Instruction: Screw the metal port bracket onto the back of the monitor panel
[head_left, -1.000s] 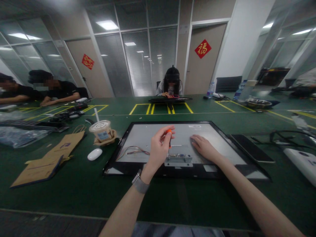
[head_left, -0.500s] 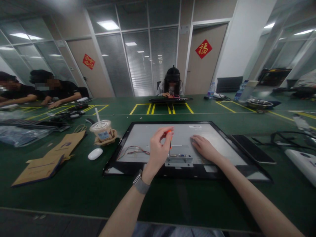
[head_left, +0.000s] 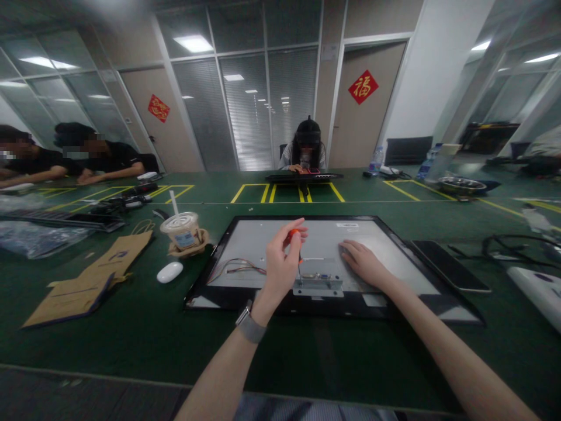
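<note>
A flat monitor panel [head_left: 245, 245] with a grey back and black frame lies on the green table before me. My left hand [head_left: 283, 257] grips the orange handle of a screwdriver [head_left: 295, 233], partly hidden by the fingers. Its shaft points down to the left end of a metal bracket [head_left: 318, 286] at the panel's near side; whether the tip sits in a screw is too small to tell. My right hand [head_left: 362, 261] lies flat on the panel's back, fingers stretched out and holding nothing. Thin coloured wires [head_left: 245, 266] run across the panel's left part.
Left of the panel are an iced drink cup [head_left: 180, 225] in a carrier, a white mouse [head_left: 170, 272] and a brown paper bag [head_left: 105, 263]. A black phone-like slab [head_left: 449, 266] and a white device [head_left: 532, 289] lie to the right. A person [head_left: 308, 146] sits opposite; others sit far left.
The fingers of my left hand have shifted around the screwdriver handle, which now leans slightly left. My right hand stays in place on the panel.
</note>
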Tool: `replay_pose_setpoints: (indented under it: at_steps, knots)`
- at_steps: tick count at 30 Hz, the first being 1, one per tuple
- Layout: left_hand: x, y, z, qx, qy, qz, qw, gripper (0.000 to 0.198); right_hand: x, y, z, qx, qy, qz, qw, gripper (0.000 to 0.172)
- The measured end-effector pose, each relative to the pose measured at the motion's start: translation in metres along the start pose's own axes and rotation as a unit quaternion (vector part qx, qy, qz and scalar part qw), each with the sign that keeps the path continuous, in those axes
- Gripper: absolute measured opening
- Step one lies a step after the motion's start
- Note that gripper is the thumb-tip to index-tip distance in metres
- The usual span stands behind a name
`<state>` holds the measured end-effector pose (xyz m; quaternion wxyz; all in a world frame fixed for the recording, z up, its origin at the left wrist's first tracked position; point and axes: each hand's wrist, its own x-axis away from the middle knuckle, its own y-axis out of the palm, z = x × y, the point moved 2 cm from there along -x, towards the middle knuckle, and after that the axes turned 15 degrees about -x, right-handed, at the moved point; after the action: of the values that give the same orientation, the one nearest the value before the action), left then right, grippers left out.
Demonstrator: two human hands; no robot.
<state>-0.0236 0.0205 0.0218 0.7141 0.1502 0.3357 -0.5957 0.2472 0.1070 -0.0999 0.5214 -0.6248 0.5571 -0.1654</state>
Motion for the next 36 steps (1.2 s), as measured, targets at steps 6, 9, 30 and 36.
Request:
replay_pose_setpoints:
  at_steps: [6, 9, 30, 36]
  knots:
    - [-0.001, -0.002, 0.003, -0.076, 0.03, 0.023, 0.996, 0.01, 0.0, 0.002, 0.001, 0.005, -0.005, 0.003, 1.0, 0.04]
    - [-0.001, -0.003, 0.004, -0.068, 0.027, 0.004, 0.997, 0.021, 0.0, 0.001, 0.001, 0.006, -0.003, 0.002, 1.0, 0.039]
    - [0.002, -0.001, 0.009, -0.133, 0.114, 0.014, 0.984, 0.022, 0.0, -0.001, -0.002, -0.005, -0.003, -0.003, 1.0, 0.039]
    - [0.003, -0.002, 0.011, -0.173, 0.147, 0.056, 0.972, 0.011, 0.0, -0.001, -0.002, -0.007, -0.004, -0.005, 1.0, 0.04]
